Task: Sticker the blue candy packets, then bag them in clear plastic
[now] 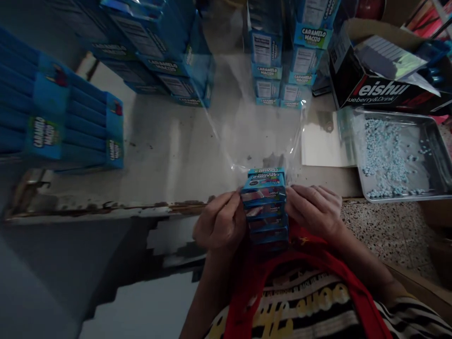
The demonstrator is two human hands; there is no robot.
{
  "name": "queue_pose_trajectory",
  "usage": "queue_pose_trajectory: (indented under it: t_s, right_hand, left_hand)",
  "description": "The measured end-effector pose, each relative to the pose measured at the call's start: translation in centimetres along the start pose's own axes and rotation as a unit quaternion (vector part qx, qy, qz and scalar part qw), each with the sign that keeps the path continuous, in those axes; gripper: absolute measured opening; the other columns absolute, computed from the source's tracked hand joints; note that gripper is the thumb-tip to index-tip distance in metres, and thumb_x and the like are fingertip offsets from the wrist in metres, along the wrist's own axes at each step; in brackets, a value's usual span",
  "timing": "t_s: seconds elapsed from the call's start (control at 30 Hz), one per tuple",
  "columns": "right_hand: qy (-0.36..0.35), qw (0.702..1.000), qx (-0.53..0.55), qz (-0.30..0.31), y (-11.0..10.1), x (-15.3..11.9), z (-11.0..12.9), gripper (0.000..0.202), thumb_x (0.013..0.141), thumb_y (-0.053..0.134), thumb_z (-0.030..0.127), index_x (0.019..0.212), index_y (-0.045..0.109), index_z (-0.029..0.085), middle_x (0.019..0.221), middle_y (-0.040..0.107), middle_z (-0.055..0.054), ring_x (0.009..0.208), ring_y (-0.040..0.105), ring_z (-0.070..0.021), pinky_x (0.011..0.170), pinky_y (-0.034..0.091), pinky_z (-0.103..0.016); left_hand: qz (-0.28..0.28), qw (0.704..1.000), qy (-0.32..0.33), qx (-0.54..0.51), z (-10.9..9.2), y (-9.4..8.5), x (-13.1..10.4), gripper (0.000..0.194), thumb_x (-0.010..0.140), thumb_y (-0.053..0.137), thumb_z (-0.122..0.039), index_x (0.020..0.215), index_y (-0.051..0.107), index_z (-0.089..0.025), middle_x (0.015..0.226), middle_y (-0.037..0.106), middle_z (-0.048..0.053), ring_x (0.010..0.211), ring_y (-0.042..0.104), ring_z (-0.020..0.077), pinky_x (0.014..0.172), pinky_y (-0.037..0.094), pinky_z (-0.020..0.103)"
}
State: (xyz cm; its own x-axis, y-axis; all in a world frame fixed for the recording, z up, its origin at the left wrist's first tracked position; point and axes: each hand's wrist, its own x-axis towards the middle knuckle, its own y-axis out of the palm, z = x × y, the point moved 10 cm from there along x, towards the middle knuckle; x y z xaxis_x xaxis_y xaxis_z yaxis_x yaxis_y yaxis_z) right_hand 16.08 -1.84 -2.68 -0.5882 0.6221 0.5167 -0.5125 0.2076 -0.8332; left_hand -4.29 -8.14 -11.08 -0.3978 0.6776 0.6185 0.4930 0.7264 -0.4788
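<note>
A stack of small blue candy boxes (pixel 266 202) stands between my hands at the table's front edge, close to my body. Clear plastic film (pixel 263 141) spreads from the top of the stack out over the table, with shiny creased edges on both sides. My left hand (pixel 223 221) is closed in a pinch at the left side of the stack, on the edge of the film. On the other side, my right hand (pixel 314 207) has its fingers bent and closed on the film against the boxes. Both fingertips are partly hidden.
Wrapped stacks of blue candy boxes stand at the left (pixel 77 113), back left (pixel 169 56) and back centre (pixel 266 61). At right are a black carton (pixel 367 89), a cream card (pixel 318 146) and a metal tray (pixel 416 195) of small pale-blue pieces. The table edge (pixel 116 209) is chipped.
</note>
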Motion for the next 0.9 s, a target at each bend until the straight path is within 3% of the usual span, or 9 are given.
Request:
queue_pose_trajectory:
  t_s: [0.1,0.23,0.33,0.43,0.5,0.57,0.67,0.77,0.9]
  right_hand:
    - [-0.006,0.999,-0.016,-0.035,1.3,-2.0,-1.6,0.014,0.101,0.067,0.026,0.110,0.076,0.029,0.101,0.083,-0.001,0.082,0.076,-0.0136,0.071,0.056,-0.027]
    - [0.021,0.998,-0.022,-0.055,4.1,-2.6,-3.6,0.016,0.103,0.058,0.023,0.106,0.074,0.025,0.101,0.081,-0.006,0.086,0.075,-0.0153,0.077,0.056,-0.027]
    - [0.072,0.996,-0.008,-0.059,5.4,-2.0,-4.8,0.019,0.103,0.055,0.020,0.105,0.073,0.023,0.101,0.078,-0.008,0.090,0.073,-0.0169,0.081,0.056,-0.028]
    - [0.140,0.990,0.020,-0.018,6.8,-1.3,-5.8,0.023,0.103,0.050,0.018,0.105,0.072,0.023,0.099,0.076,-0.007,0.092,0.072,-0.0178,0.084,0.055,-0.028]
    - [0.179,0.983,0.028,0.023,7.8,-1.2,-6.3,0.026,0.104,0.047,0.018,0.106,0.072,0.022,0.098,0.075,-0.008,0.091,0.071,-0.0183,0.081,0.053,-0.028]
    - [0.216,0.974,0.021,0.063,8.7,-1.2,-6.8,0.026,0.104,0.046,0.020,0.106,0.072,0.022,0.099,0.075,-0.008,0.088,0.071,-0.0190,0.076,0.051,-0.028]
    - [0.279,0.954,0.011,0.109,9.6,-1.7,-7.8,0.021,0.104,0.048,0.024,0.109,0.069,0.021,0.097,0.077,-0.008,0.085,0.072,-0.0198,0.070,0.046,-0.029]
    - [0.337,0.933,0.014,0.125,10.0,-2.2,-8.8,0.016,0.103,0.054,0.029,0.113,0.065,0.020,0.091,0.079,-0.006,0.080,0.073,-0.0197,0.067,0.041,-0.028]
    - [0.361,0.920,-0.003,0.149,10.3,-2.6,-9.3,0.015,0.103,0.057,0.035,0.097,0.062,0.021,0.084,0.078,-0.004,0.071,0.070,-0.0178,0.062,0.031,-0.028]
  left_hand:
    - [-0.033,0.994,0.090,0.056,-1.5,-0.9,-0.6,0.009,0.088,0.081,-0.030,0.087,0.075,-0.023,0.084,0.078,0.006,0.077,0.076,0.0190,0.076,0.063,0.031]
    - [-0.041,0.988,0.145,0.040,-1.9,0.4,-0.6,0.010,0.088,0.081,-0.027,0.089,0.071,-0.023,0.081,0.074,0.003,0.074,0.072,0.0167,0.074,0.061,0.031]
    - [-0.070,0.997,0.024,-0.021,0.6,1.9,0.7,0.016,0.091,0.076,-0.031,0.097,0.067,-0.020,0.093,0.071,0.006,0.087,0.072,0.0196,0.080,0.062,0.036]
    - [0.001,0.992,-0.092,-0.082,2.5,5.1,1.8,0.018,0.094,0.070,-0.034,0.102,0.066,-0.018,0.105,0.071,0.008,0.096,0.072,0.0199,0.082,0.063,0.035]
    - [0.067,0.989,-0.107,-0.070,2.5,6.6,2.2,0.013,0.095,0.067,-0.031,0.099,0.069,-0.019,0.100,0.074,0.006,0.093,0.073,0.0183,0.083,0.061,0.032]
    - [0.097,0.990,-0.096,-0.032,2.3,7.0,2.3,0.011,0.096,0.066,-0.029,0.094,0.071,-0.019,0.093,0.075,0.004,0.088,0.072,0.0177,0.084,0.059,0.031]
    - [0.111,0.991,-0.071,0.004,2.2,7.0,1.9,0.011,0.097,0.064,-0.029,0.095,0.071,-0.020,0.092,0.076,0.005,0.088,0.072,0.0183,0.083,0.057,0.030]
    - [0.101,0.989,-0.107,0.002,3.2,7.1,1.2,0.015,0.097,0.064,-0.032,0.104,0.069,-0.019,0.096,0.076,0.006,0.087,0.073,0.0186,0.080,0.056,0.029]
    - [0.146,0.979,-0.136,0.031,4.0,7.6,0.9,0.018,0.096,0.066,-0.033,0.107,0.068,-0.019,0.098,0.077,0.006,0.087,0.073,0.0191,0.076,0.054,0.029]
